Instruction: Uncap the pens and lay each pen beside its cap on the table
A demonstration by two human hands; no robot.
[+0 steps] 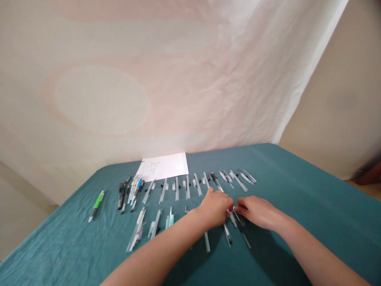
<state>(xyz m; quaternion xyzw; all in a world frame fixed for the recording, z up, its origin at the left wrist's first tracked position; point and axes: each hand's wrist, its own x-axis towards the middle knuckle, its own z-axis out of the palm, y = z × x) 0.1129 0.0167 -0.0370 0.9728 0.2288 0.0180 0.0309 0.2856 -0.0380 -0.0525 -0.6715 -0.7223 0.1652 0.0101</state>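
My left hand (216, 207) and my right hand (256, 211) meet low over the right part of the near row of pen parts. Both have their fingers closed, thumbs and fingertips almost touching. A small shiny piece shows between the fingertips, too small to name. Just below the hands lie a clear pen barrel (227, 233) with a dark tip and a thin dark refill (246, 240). Another clear barrel (207, 241) sticks out from under my left wrist. My left forearm hides part of the near row.
Several clear barrels with caps and small black parts, such as this barrel (177, 188), form a far row. Dark and white pens (120, 196) lie bunched at the left, beside a green pen (97, 205). A white paper (163, 167) lies at the back of the green cloth (297, 190).
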